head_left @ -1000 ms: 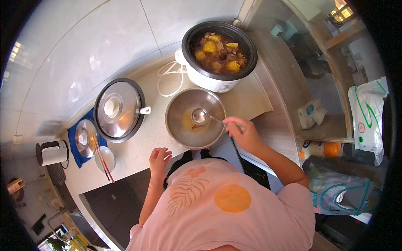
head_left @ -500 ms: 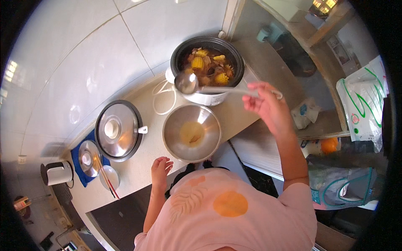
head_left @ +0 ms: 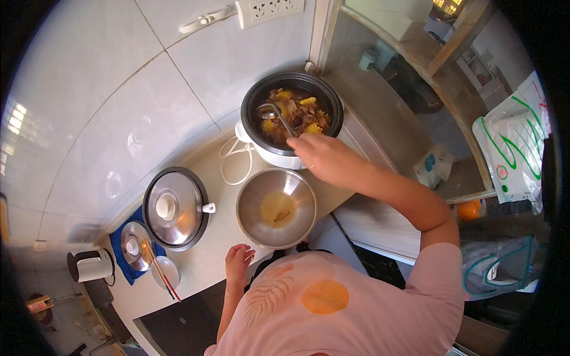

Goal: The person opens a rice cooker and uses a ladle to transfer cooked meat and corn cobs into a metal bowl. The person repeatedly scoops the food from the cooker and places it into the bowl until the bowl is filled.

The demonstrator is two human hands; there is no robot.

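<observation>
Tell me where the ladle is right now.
In the head view, the ladle is at the upper middle: its head is inside the white pot, toward the left, and the right hand grips its handle.

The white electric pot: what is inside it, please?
Yellow corn, brown chunks of unclear kind, and the head of the ladle show inside. Whatever lies beneath this top layer is covered.

The right arm (head_left: 409, 193) bends at the elbow (head_left: 445, 216) and reaches far and leftward, the right hand (head_left: 323, 155) gripping, its back upward. Nearer and to the left, the left hand (head_left: 240, 258) hovers, loosely curled, above its forearm (head_left: 232, 296).
</observation>
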